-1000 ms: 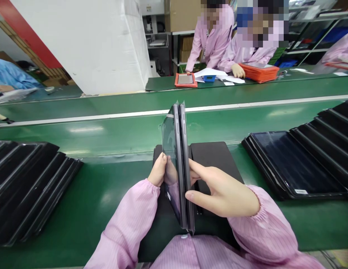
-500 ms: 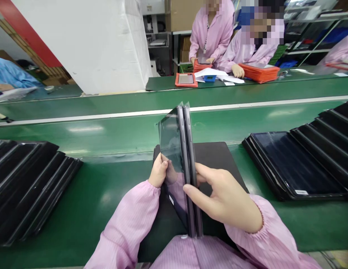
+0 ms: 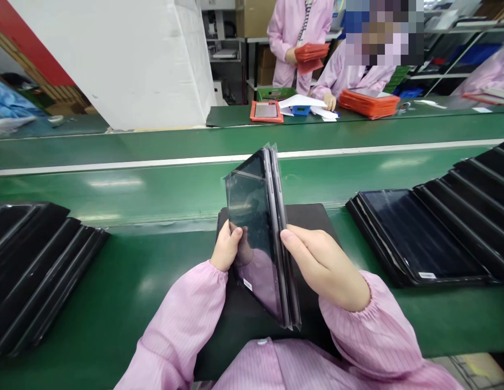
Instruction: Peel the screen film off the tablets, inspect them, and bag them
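Note:
Two tablets in clear film stand on edge side by side, held between my hands, their long metal edges facing up toward me. My left hand grips their left side, thumb on the glossy screen, its fingers hidden behind. With thumb and fingers together, my right hand pinches the edge of the right-hand tablet. A small white label shows low on the near screen, which mirrors my left hand and sleeve. Under the tablets lies a flat black pad, partly covered by them.
Black cased tablets lie overlapped in a row on the left. Another row on the right has a tablet with its screen up. Across the green bench, co-workers in pink handle orange-cased tablets.
The tablets have turned so more of the screen faces me. My right thumb has moved up along the edge and closed toward the fingers. A co-worker has lifted orange cases.

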Action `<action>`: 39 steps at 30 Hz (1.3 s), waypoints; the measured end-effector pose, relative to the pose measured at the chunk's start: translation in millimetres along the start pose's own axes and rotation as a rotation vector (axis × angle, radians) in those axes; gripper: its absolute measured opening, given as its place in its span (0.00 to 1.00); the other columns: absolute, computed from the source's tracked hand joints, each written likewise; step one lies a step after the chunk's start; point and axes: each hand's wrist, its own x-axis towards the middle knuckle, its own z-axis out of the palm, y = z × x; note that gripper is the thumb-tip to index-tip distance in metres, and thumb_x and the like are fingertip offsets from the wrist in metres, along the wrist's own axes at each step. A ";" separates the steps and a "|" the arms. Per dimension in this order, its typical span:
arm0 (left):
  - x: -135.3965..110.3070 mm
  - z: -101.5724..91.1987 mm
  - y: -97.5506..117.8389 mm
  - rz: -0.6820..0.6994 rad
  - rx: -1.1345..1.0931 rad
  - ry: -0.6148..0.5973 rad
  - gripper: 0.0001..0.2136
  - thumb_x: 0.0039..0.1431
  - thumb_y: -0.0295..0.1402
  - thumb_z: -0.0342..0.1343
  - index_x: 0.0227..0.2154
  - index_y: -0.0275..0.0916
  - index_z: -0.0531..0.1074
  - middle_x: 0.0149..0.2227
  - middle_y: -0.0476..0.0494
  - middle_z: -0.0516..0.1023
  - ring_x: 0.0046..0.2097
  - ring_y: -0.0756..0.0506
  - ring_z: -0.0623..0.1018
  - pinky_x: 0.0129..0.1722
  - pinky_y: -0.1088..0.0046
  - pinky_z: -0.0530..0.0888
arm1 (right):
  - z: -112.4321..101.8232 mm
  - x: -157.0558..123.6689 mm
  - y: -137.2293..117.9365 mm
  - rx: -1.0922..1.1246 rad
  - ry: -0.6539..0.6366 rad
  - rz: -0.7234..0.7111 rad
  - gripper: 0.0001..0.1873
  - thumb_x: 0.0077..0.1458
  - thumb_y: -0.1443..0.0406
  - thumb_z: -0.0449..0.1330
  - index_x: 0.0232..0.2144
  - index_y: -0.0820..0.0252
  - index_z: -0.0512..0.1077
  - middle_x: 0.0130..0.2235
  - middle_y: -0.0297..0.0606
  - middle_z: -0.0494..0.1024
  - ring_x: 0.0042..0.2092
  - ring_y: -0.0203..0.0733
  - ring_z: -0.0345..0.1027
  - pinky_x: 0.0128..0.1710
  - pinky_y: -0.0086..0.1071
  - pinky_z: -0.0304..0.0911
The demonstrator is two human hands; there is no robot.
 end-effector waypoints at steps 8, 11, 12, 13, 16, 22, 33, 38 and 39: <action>0.7 -1.0 -1.7 0.017 0.077 0.018 0.28 0.44 0.64 0.63 0.27 0.41 0.69 0.27 0.47 0.71 0.37 0.43 0.75 0.42 0.64 0.75 | 0.3 -1.5 2.9 0.023 -0.034 0.017 0.21 0.70 0.59 0.43 0.23 0.56 0.54 0.22 0.29 0.61 0.24 0.34 0.53 0.27 0.33 0.49; 0.6 -0.4 -0.3 0.035 0.086 0.012 0.29 0.43 0.65 0.62 0.27 0.41 0.68 0.27 0.48 0.71 0.36 0.44 0.75 0.42 0.64 0.76 | -1.2 -2.6 2.8 0.025 -0.066 0.025 0.21 0.70 0.58 0.43 0.24 0.56 0.55 0.23 0.29 0.62 0.25 0.34 0.54 0.28 0.32 0.50; 0.5 -0.6 0.0 0.042 0.093 0.012 0.29 0.44 0.65 0.61 0.27 0.41 0.67 0.27 0.48 0.71 0.35 0.44 0.76 0.42 0.64 0.76 | -2.0 -3.0 2.3 0.028 -0.076 0.020 0.21 0.70 0.58 0.43 0.24 0.56 0.56 0.23 0.29 0.63 0.25 0.34 0.54 0.28 0.32 0.50; 0.5 -1.0 0.2 0.052 0.105 0.013 0.29 0.44 0.65 0.61 0.26 0.41 0.66 0.27 0.47 0.71 0.35 0.44 0.76 0.42 0.64 0.76 | -3.0 -3.3 1.7 0.032 -0.086 0.008 0.20 0.70 0.58 0.43 0.25 0.56 0.57 0.24 0.29 0.63 0.25 0.34 0.55 0.28 0.32 0.51; 0.5 -3.4 0.0 0.115 0.156 0.010 0.29 0.45 0.65 0.60 0.24 0.42 0.64 0.28 0.45 0.73 0.39 0.41 0.77 0.44 0.61 0.76 | -6.3 -4.7 -0.8 0.028 -0.109 -0.035 0.18 0.70 0.59 0.44 0.26 0.57 0.57 0.23 0.29 0.64 0.25 0.34 0.56 0.28 0.32 0.51; 0.7 -5.2 0.2 0.160 0.167 -0.025 0.30 0.44 0.66 0.60 0.25 0.42 0.62 0.32 0.41 0.77 0.43 0.37 0.79 0.46 0.60 0.77 | -11.8 -9.5 -7.7 -0.010 -0.174 -0.024 0.14 0.65 0.59 0.51 0.28 0.58 0.64 0.27 0.32 0.74 0.26 0.35 0.64 0.28 0.31 0.56; 0.8 -2.8 3.0 0.165 0.211 -0.011 0.31 0.42 0.68 0.59 0.25 0.42 0.61 0.28 0.46 0.74 0.36 0.42 0.76 0.40 0.63 0.75 | -14.8 -14.4 -7.6 -0.086 -0.197 -0.062 0.07 0.55 0.63 0.62 0.36 0.59 0.72 0.32 0.34 0.79 0.29 0.39 0.71 0.30 0.32 0.63; 1.0 -5.3 0.1 0.156 0.228 0.005 0.32 0.40 0.69 0.59 0.25 0.42 0.62 0.23 0.52 0.65 0.27 0.48 0.67 0.30 0.69 0.68 | -16.0 -13.8 -9.3 -0.078 -0.199 -0.065 0.07 0.55 0.63 0.62 0.36 0.58 0.71 0.32 0.34 0.79 0.31 0.40 0.73 0.32 0.33 0.67; 0.9 -5.6 -0.5 0.157 0.228 0.004 0.32 0.40 0.69 0.59 0.24 0.42 0.62 0.22 0.53 0.64 0.26 0.49 0.64 0.29 0.69 0.67 | -16.1 -13.6 -9.6 -0.078 -0.197 -0.067 0.06 0.55 0.63 0.62 0.36 0.58 0.71 0.32 0.34 0.79 0.31 0.41 0.74 0.33 0.33 0.67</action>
